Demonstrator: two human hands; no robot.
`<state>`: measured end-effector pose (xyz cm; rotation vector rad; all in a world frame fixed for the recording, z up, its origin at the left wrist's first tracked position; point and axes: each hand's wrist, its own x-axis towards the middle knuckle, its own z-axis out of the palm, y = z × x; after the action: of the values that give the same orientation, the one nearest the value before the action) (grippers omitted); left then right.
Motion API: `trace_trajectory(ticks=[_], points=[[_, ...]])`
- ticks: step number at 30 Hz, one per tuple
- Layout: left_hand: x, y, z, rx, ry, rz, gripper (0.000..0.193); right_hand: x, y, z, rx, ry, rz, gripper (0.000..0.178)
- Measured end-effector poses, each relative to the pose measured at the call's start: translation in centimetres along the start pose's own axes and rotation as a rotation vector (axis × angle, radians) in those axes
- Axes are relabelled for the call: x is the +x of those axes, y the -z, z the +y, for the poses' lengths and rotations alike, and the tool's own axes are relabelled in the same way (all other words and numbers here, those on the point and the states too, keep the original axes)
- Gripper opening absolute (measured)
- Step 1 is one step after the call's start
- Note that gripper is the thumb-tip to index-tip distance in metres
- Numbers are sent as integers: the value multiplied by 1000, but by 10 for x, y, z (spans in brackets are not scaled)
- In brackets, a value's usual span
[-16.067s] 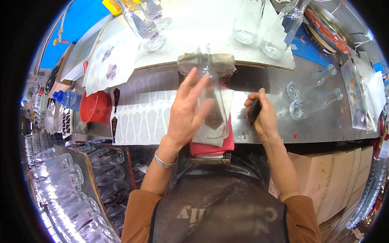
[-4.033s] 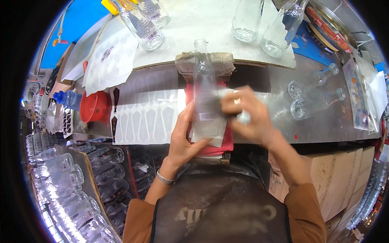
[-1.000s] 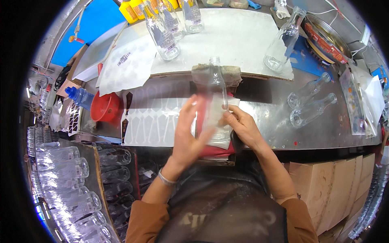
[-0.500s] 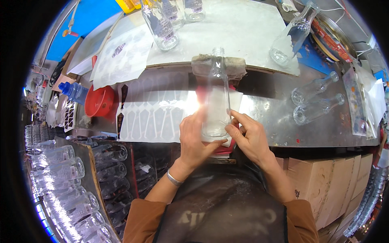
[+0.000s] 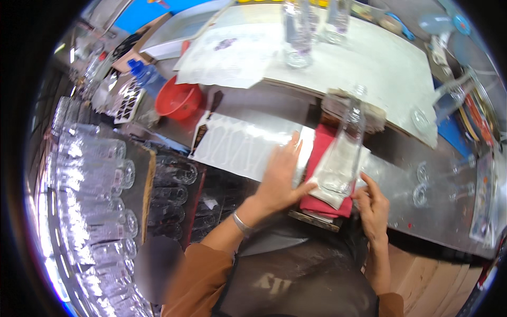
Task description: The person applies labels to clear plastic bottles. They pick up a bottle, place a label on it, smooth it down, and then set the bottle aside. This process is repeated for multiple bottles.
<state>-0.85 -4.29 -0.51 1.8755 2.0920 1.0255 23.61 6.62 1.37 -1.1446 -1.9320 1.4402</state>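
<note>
A clear glass bottle (image 5: 352, 132) lies with its base toward me on a folded white cloth (image 5: 325, 171) over a red cloth (image 5: 315, 153). Its neck rests on a rolled, cloth-wrapped support (image 5: 330, 108). My left hand (image 5: 280, 171), blurred, is off the bottle with fingers stretched out, thumb by the white cloth's edge. Below its fingertips is a pale sheet of long decals (image 5: 232, 145), with dark ones at its left end. My right hand (image 5: 373, 208) is beside the bottle's base, index finger and thumb apart; whether they touch the glass is unclear.
Bottles (image 5: 297, 37) stand on the white board (image 5: 391, 68) at the back. A red bowl (image 5: 179, 100) and a blue-capped bottle (image 5: 148, 76) sit left. More bottles (image 5: 454, 193) lie right. Stacked bottles (image 5: 100, 179) fill the lower left, cartons (image 5: 422, 274) the lower right.
My view has turned left, so the bench appears shifted right and tilted. My left hand has come away from the bottle toward the decal sheet. My right hand stays near the bottle's base.
</note>
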Motion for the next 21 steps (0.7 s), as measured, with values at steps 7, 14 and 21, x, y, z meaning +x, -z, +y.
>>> trace_trajectory(ticks=[7, 14, 21], points=[[10, 66, -164, 609, 694, 143, 83, -3, 11, 17, 72, 16, 1, 36], [-13, 54, -112, 666, 650, -10, 80, 0, -4, 6, 6, 42, 1, 34], [-40, 80, -109, 860, 544, 75, 74, -4, 8, 14, 47, 8, 24, 32]])
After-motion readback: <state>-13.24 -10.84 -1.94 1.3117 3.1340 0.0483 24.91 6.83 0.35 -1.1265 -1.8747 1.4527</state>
